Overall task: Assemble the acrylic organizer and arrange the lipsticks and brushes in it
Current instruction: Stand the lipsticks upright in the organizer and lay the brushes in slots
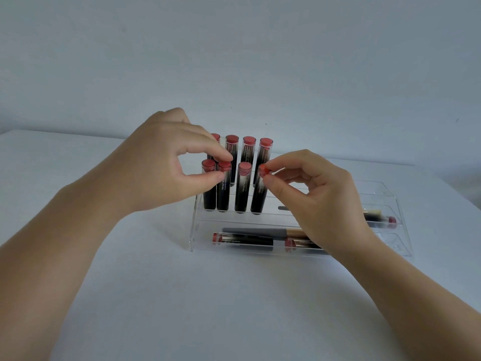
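Lipstick (261,190) upright, front row's right end; my right hand (312,196) pinches its cap. Left hand (166,162) pinches second lipstick (223,187).

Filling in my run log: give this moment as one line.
left hand: pinches front-row lipstick | right hand: pinches rightmost front lipstick | organizer: assembled

organizer (390,201): clear glossy acrylic
lipsticks (243,190): glossy black tubes, clear plastic caps
brush (260,232): matt grey handle, shiny gold ferrule
table (208,295): smooth matt white
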Demonstrator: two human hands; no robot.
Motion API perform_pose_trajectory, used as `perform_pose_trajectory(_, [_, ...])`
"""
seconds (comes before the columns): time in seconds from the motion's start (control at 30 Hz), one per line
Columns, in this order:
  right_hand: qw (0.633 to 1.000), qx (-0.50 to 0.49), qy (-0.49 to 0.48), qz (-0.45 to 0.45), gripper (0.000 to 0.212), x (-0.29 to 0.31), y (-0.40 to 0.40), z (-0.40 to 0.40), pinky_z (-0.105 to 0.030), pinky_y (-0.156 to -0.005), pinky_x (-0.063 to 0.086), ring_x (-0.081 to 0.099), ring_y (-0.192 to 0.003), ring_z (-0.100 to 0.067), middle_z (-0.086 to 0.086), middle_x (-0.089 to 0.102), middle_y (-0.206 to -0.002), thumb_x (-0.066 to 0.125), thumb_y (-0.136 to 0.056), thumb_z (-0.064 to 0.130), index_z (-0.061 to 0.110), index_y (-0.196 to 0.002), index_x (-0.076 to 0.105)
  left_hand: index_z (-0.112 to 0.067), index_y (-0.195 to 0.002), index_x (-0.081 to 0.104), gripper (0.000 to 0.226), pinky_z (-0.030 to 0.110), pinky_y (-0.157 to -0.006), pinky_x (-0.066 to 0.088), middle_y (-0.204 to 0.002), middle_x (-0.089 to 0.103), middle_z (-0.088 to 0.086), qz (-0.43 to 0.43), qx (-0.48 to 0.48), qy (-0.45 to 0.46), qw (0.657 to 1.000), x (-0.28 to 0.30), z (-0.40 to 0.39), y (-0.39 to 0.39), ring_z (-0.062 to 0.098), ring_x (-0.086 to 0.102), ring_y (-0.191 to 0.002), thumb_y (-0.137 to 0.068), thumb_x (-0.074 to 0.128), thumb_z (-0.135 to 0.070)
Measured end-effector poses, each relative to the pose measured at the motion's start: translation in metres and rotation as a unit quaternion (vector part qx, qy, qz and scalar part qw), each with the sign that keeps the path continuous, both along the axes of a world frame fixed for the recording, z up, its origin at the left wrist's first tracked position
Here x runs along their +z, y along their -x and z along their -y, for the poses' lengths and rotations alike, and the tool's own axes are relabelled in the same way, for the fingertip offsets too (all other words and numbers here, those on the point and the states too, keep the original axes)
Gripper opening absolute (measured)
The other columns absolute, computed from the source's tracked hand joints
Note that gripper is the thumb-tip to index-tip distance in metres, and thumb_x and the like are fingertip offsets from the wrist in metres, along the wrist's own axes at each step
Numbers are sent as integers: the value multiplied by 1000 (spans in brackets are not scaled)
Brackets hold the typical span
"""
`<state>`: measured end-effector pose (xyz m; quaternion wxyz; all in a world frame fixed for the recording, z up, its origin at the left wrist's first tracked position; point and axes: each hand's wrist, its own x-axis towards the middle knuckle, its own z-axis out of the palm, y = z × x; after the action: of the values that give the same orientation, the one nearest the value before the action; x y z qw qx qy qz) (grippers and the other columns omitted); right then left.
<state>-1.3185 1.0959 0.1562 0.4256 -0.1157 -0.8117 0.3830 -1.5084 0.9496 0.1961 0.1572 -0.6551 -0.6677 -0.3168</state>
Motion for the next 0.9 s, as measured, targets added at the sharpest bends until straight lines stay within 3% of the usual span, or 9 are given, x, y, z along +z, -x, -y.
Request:
perform_pose_trajectory(0.47, [1000,2,6,2,23,0,0,0,-43,-72,62,70,-86,-13,18,71,-85,76,-88,8,31,-92,74,-34,-94,79,13,13,-76,37,-92,72,-27,45,-20,-16,999,-5,-4,3,2,53,-87,-81,82,-35])
perform_pose_trajectory(0.63, [1000,3,5,2,23,0,-1,0,-43,-72,62,70,-87,-14,17,71,-86,75,-88,8,30,-92,74,-38,-94,77,17,19,-76,41,-93,71,-30,57,-22,-10,998,-4,-2,4,10,55,-86,-80,84,-31])
perform_pose_trajectory(0.9, [1000,0,9,2,22,0,-1,0,-44,-73,62,70,-87,-12,18,72,-86,75,-88,8,30,-92,74,-44,-95,76,20,10,-73,36,-88,71,-27,51,-10,-8,999,-5,-2,4,8,52,-86,-75,74,-40])
